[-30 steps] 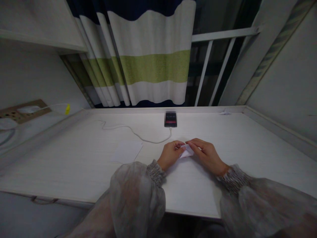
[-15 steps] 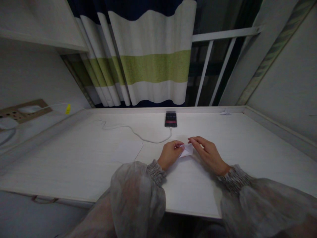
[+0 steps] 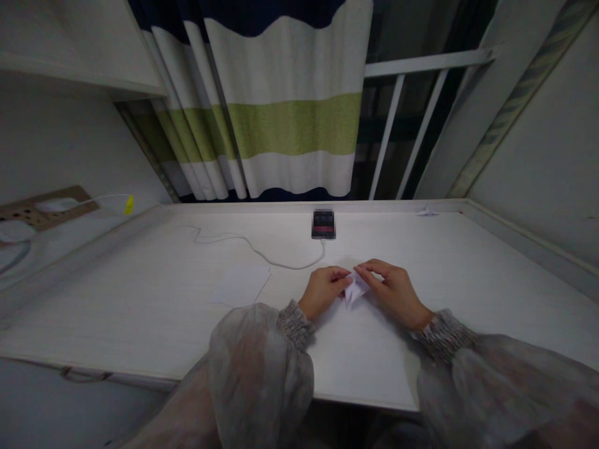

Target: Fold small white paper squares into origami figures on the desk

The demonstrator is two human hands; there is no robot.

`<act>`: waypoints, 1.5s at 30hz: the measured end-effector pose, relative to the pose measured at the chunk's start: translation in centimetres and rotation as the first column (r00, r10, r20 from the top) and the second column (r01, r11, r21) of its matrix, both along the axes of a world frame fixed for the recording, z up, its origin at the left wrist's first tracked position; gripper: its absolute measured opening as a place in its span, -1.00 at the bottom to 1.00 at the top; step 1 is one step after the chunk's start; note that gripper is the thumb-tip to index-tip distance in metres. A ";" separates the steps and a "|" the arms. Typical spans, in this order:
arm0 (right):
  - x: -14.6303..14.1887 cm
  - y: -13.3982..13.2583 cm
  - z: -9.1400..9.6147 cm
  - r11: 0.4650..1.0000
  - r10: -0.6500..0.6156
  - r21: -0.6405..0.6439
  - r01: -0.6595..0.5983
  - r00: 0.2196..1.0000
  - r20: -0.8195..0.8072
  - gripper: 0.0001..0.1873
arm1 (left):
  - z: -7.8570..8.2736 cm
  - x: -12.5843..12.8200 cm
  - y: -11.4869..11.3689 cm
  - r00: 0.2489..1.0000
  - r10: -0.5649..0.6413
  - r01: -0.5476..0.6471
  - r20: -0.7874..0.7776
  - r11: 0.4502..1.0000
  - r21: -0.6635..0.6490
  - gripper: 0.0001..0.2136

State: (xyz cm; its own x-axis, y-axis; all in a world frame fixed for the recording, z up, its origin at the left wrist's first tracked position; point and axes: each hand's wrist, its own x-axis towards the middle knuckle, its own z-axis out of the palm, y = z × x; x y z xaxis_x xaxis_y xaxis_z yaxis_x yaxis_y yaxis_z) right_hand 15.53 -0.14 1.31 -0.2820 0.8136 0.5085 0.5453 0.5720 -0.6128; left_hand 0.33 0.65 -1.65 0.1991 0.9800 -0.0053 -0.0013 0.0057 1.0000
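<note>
A small piece of folded white paper (image 3: 355, 292) is held just above the white desk (image 3: 290, 349), with a pointed flap hanging toward me. My left hand (image 3: 325, 290) pinches its left edge between thumb and fingers. On the other side, my right hand (image 3: 393, 290) grips the upper right part of the paper, thumb and fingertips together. The fingertips of both hands nearly meet at the top and cover some of the folds. Left of my hands, a flat white paper sheet (image 3: 241, 284) lies on the desk.
A dark device with a pixelated screen (image 3: 324, 224) lies at the back, joined to a white cable (image 3: 281, 265). Near the back right corner sits a small folded paper piece (image 3: 427, 212). A power strip (image 3: 51, 209) is on the left, and a striped curtain (image 3: 290, 125) hangs behind.
The folded paper has turned, and a pointed flap now hangs down where a broader face showed. My right hand has come slightly closer to my left and closed on the paper.
</note>
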 end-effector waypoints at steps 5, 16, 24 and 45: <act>-0.1 -0.1 0.1 1.000 0.013 0.001 -0.013 1.000 0.014 -0.77 | 0.6 0.0 -0.2 0.998 -0.009 0.010 0.058 1.000 -0.023 -0.79; -0.2 -0.3 0.2 0.999 0.048 -0.021 -0.048 0.998 0.035 -0.82 | 1.1 0.0 -0.5 0.996 0.014 -0.010 0.084 0.999 -0.047 -0.85; -0.3 -0.4 0.5 0.999 0.032 -0.019 -0.032 0.999 -0.017 -0.81 | 1.1 -0.1 -0.5 0.989 -0.024 0.034 0.143 0.997 -0.067 -0.75; -0.3 -0.1 0.3 0.989 -0.041 -0.149 0.006 0.971 -0.235 -0.73 | 2.0 -0.2 -0.4 0.948 0.204 -0.195 0.245 0.979 -0.061 -0.74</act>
